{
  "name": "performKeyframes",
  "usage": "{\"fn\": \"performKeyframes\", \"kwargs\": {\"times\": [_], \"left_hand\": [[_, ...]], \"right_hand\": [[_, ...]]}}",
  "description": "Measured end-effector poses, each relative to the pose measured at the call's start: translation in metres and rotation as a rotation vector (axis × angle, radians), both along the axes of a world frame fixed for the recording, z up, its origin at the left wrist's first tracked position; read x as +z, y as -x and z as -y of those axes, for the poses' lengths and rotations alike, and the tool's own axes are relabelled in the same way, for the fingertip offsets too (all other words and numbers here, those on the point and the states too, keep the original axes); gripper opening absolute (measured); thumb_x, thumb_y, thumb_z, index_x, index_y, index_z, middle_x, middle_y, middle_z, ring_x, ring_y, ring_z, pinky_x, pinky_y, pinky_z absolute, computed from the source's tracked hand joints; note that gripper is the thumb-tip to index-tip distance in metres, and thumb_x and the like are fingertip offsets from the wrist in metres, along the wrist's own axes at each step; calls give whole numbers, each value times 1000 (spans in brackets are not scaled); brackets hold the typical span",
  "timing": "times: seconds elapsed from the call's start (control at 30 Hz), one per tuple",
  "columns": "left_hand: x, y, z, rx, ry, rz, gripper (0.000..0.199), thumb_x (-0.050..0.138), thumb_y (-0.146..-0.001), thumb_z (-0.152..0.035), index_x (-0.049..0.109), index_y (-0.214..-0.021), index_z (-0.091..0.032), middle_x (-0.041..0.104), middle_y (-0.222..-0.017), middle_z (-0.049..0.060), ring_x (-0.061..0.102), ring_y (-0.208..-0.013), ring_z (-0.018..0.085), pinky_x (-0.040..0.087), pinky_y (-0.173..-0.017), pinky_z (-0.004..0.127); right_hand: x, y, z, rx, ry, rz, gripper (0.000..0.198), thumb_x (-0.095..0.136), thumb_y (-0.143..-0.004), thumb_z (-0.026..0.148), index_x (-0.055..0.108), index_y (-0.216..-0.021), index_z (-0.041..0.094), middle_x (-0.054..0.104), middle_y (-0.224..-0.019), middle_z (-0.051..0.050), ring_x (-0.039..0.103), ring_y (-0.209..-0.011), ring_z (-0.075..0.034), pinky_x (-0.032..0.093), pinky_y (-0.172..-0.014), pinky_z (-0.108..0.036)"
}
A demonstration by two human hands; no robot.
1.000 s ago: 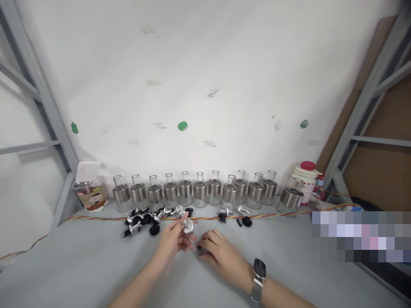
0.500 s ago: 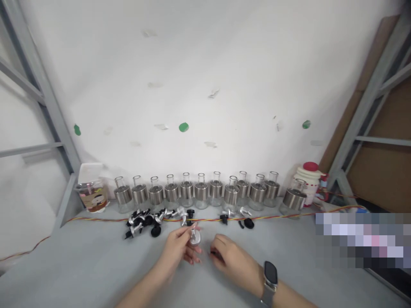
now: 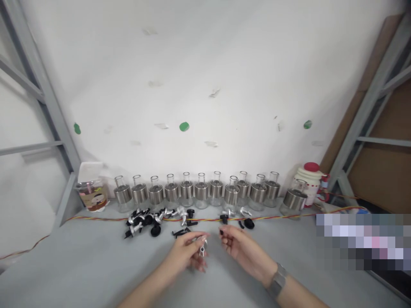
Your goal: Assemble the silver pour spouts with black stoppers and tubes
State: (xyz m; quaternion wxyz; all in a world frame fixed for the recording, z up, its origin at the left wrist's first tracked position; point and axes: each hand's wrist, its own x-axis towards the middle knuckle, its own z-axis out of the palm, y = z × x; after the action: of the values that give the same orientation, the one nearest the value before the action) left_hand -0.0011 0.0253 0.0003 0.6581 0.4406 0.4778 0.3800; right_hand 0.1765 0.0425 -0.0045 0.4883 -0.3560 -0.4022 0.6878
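Near the front middle of the grey table, my left hand (image 3: 184, 252) is closed on a silver bottle pourer spout (image 3: 202, 250), whose round hollow end points towards me. To its right, my right hand (image 3: 242, 249) pinches a small black piece (image 3: 221, 232), mostly covered by the fingers. A gap separates the two hands. Just behind my left hand lie black strip-like parts (image 3: 181, 232). Beyond my right hand's fingertips is a black-and-silver pourer (image 3: 224, 217), with a black round cap (image 3: 249, 223) farther right.
Glass bottles with steel sleeves (image 3: 201, 192) line the wall. A heap of silver and black pourer parts (image 3: 141, 220) lies left. A red-yellow twisted wire (image 3: 276, 217) crosses the table. A plastic cup (image 3: 93, 197) and a cream jug with red lid (image 3: 308, 184) flank the row.
The silver spout has turned in my left hand, its hollow end now facing me. My right hand has shifted right and rolled, showing the fingers and the black piece. My left hand moved slightly right.
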Motion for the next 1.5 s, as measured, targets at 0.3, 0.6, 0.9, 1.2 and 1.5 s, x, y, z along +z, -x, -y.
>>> {"fn": "performKeyframes", "kwargs": {"times": [0.3, 0.6, 0.9, 1.2, 1.5], "left_hand": [[3, -2, 5, -75, 55, -85, 55, 56, -64, -56, 57, -99, -13, 65, -49, 3, 60, -38, 15, 39, -34, 18], [3, -4, 8, -42, 92, -78, 45, 55, -69, -51, 58, -92, -13, 69, -58, 8, 66, -51, 19, 47, -42, 21], [0, -3, 3, 25, 107, -113, 52, 56, -62, -60, 55, -83, -12, 69, -59, 11, 65, -49, 20, 47, -43, 24], [-12, -9, 3, -39, 117, -146, 51, 53, -60, -64, 49, -74, -15, 64, -46, 6, 62, -41, 19, 46, -41, 25], [-11, -18, 11, -53, 68, -192, 50, 49, -63, -65, 48, -75, -16, 62, -44, 4, 61, -39, 19, 46, -41, 26]], "right_hand": [[-3, -2, 0, 67, 172, -176, 9, 65, -69, 18, 67, -75, 10, 62, -67, -3, 55, -60, -8, 44, -55, -16], [-10, -2, 0, 90, 255, -227, 16, 64, -73, 24, 67, -79, 10, 64, -76, -5, 57, -64, -8, 47, -65, -19], [-8, -3, -1, 45, 163, -191, 17, 74, -58, 14, 67, -72, 11, 63, -70, -3, 57, -63, -9, 46, -69, -21], [-1, 5, 2, -66, -64, -68, 24, 73, -60, 33, 61, -67, 14, 61, -56, 0, 50, -49, -8, 39, -53, -21], [4, 16, 20, -19, -295, 213, 20, 69, -64, 34, 61, -68, 17, 60, -65, 0, 52, -63, -13, 38, -62, -25]]}}
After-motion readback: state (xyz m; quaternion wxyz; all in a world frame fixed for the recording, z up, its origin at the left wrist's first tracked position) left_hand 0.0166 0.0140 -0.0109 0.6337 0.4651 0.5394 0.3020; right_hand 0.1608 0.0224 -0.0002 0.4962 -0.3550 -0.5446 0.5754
